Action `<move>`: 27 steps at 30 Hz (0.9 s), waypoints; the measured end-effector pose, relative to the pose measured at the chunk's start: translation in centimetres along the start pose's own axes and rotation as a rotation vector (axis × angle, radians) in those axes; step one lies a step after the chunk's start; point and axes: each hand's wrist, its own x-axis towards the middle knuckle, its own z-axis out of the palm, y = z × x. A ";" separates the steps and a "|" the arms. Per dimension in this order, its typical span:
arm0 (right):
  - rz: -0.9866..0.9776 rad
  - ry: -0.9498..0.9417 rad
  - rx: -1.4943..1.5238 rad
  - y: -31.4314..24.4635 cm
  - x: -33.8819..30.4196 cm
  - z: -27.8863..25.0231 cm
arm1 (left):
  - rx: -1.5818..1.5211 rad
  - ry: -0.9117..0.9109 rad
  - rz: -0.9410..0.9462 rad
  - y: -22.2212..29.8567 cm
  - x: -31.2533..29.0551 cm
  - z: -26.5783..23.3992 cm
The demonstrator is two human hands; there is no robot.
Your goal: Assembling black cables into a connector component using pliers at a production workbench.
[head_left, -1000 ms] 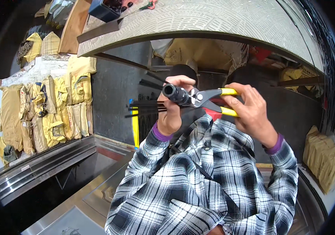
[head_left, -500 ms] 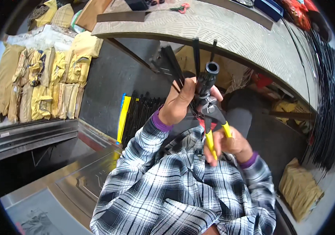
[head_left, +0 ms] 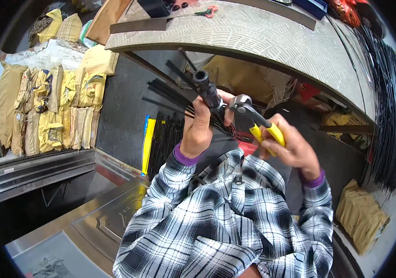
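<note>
My left hand point(head_left: 200, 127) is raised in front of me and closed around a short black tube point(head_left: 207, 90) with thin black rods fanning out beside it. My right hand point(head_left: 290, 146) grips yellow-handled pliers point(head_left: 255, 123), whose steel jaws touch the black tube just right of my left fingers. Both forearms wear black-and-white plaid sleeves with purple cuffs.
A grey patterned worktable point(head_left: 272, 41) curves across the top, with scissors point(head_left: 205, 11) on it. Yellow sacks point(head_left: 54, 106) are stacked at the left. Long black rods point(head_left: 387, 111) hang at the right. More black rods and a yellow strip point(head_left: 149, 139) lie on the dark floor below.
The tube has tilted to point up-left, and the pliers have moved from below my left hand out to its right. The view has shifted slightly.
</note>
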 end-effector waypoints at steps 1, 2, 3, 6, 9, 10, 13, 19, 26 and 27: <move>0.054 -0.028 -0.053 -1.6 0.0 -0.9 | -0.034 0.020 -0.009 -0.1 0.0 0.4; 0.064 -0.051 -0.132 -2.4 0.0 -1.5 | -0.036 0.015 -0.012 0.0 -0.1 0.5; 0.069 -0.083 -0.184 -3.2 0.1 -2.0 | -0.012 0.032 -0.013 0.1 -0.3 0.5; 0.053 -0.137 -0.299 -4.7 0.3 -2.8 | 0.015 0.029 -0.026 0.2 -0.4 0.3; 0.116 -0.157 -0.440 -5.8 0.6 -3.1 | 0.062 0.004 -0.009 0.1 -0.4 0.2; 0.118 -0.156 -0.439 -5.7 0.6 -2.9 | 0.094 0.000 -0.007 0.2 -0.5 0.2; 0.025 -0.106 -0.562 -4.5 0.9 -1.9 | 0.141 0.024 -0.009 0.3 -0.6 0.1; -0.088 0.062 -0.576 -2.2 1.4 -0.6 | 0.187 -0.012 -0.005 0.0 1.0 -0.1; -0.190 0.541 -0.551 -2.1 6.0 -8.2 | -0.026 0.305 0.035 -3.9 2.0 0.1; -0.154 0.717 -0.471 -0.9 8.0 -10.5 | 0.012 0.290 0.024 -4.5 2.1 0.3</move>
